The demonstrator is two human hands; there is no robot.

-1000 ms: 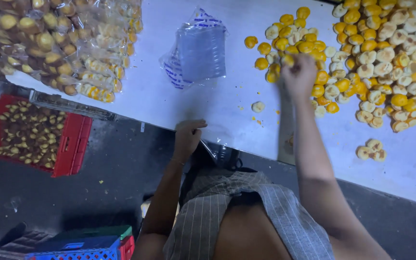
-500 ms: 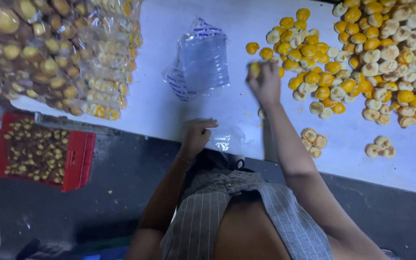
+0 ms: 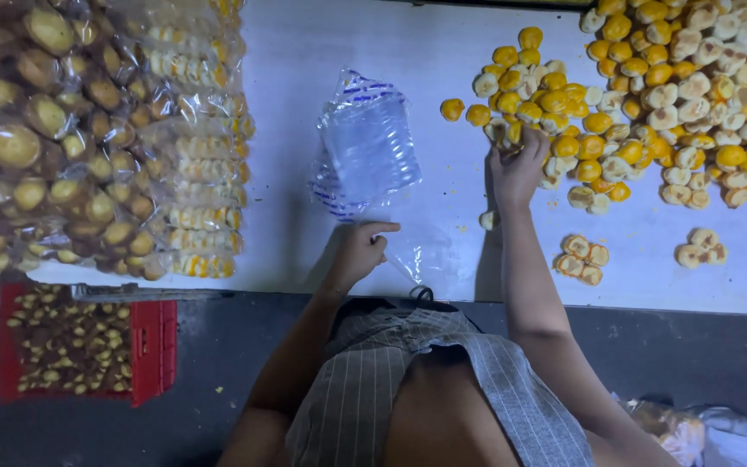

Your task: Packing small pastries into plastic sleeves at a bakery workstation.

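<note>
My right hand point(image 3: 516, 169) reaches onto the near edge of a big heap of small yellow and pale cakes point(image 3: 650, 95) on the white table point(image 3: 322, 43), its fingers curled over a few of them. My left hand point(image 3: 360, 249) rests near the table's front edge and pinches a clear plastic bag point(image 3: 412, 258) that lies flat there. A stack of clear bags with blue print point(image 3: 367, 143) lies just beyond my left hand. A single cake point(image 3: 488, 220) sits beside my right wrist.
Filled bags of cakes point(image 3: 88, 130) are piled at the table's left. Two small clusters of cakes point(image 3: 581, 258) point(image 3: 700, 246) lie apart near the front right. A red crate point(image 3: 153, 342) holding cakes stands on the dark floor, lower left.
My right hand went left to the pile's edge, then came back right onto the cakes. My left hand has stayed on the clear bag at the table's edge.
</note>
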